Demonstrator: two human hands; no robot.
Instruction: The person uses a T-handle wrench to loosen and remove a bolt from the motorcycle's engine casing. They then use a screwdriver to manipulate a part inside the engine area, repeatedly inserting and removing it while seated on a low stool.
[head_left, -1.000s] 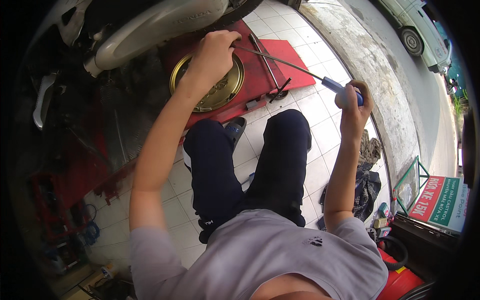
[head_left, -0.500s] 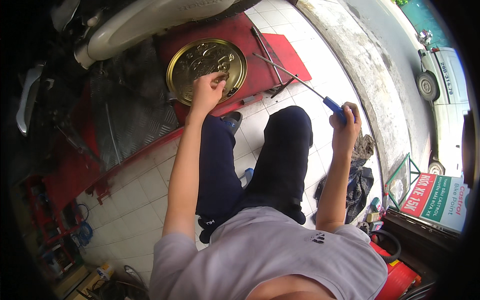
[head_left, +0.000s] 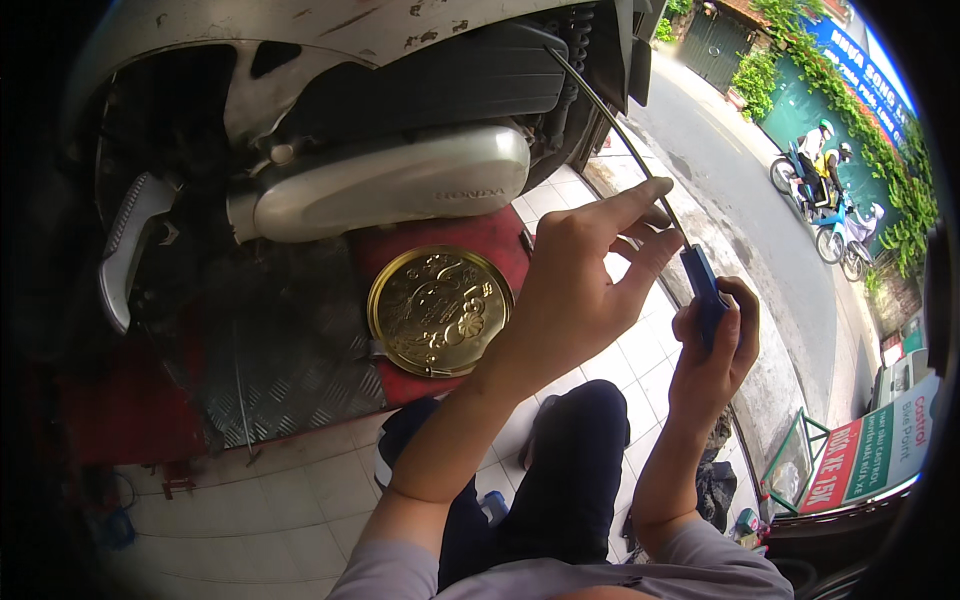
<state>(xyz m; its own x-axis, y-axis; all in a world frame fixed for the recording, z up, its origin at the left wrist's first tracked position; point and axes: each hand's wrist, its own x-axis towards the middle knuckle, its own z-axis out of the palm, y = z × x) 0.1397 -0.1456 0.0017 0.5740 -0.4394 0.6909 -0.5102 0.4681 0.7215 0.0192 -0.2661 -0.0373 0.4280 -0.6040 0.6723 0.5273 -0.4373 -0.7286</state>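
Note:
In my right hand (head_left: 715,335) I grip the blue handle of a long screwdriver (head_left: 700,290). Its thin metal shaft slants up and left, with the tip appearing in front of a black cover (head_left: 440,85) on the motorbike; whether it touches cannot be told. My left hand (head_left: 600,265) is beside the shaft, fingers bent and thumb drawn in, fingertips overlapping the shaft in view. Anything small between these fingers is hidden. Below and left of that hand lies a round gold embossed tray (head_left: 440,310), with small pieces by its near rim.
A silver exhaust guard (head_left: 390,185) juts out above the tray. The motorbike stands on a red lift platform (head_left: 410,388) with a dark metal plate (head_left: 290,350). White floor tiles (head_left: 250,510) lie nearer me. Riders on motorbikes (head_left: 825,190) are out on the street.
My left hand has left the tray and risen rightward to the screwdriver's shaft. My right hand, holding the screwdriver, appears lower. The view has tilted up, showing more of the motorbike and street.

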